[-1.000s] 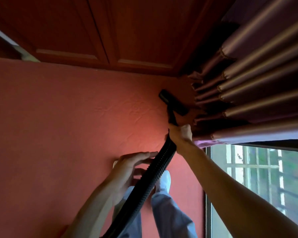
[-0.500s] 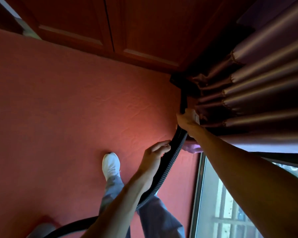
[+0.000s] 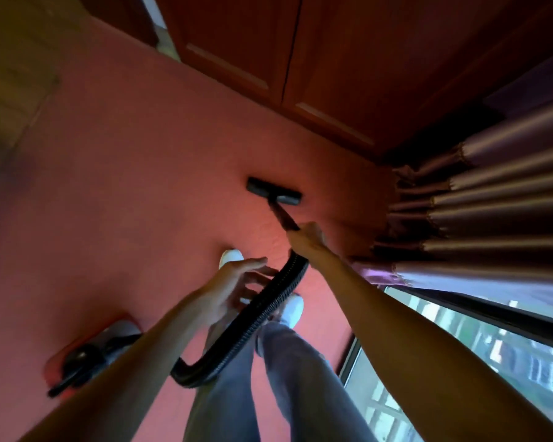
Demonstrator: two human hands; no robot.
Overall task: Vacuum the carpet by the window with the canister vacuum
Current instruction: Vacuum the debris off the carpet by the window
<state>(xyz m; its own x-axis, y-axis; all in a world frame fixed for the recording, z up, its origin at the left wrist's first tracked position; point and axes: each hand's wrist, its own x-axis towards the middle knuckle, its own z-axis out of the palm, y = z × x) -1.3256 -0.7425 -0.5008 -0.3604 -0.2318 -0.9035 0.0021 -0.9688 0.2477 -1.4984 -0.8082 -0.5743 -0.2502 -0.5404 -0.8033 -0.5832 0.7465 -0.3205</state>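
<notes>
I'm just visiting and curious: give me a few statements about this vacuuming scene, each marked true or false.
1. The right hand grips the vacuum wand. True.
2. The floor head is tucked under the curtain. False: it lies on open carpet, apart from the curtain.
3. The left hand is clenched round the hose. False: its fingers are stretched out beside the hose.
4. The canister sits on the carpet on the person's left. True.
5. The person wears black boots. False: the shoes are white.
</notes>
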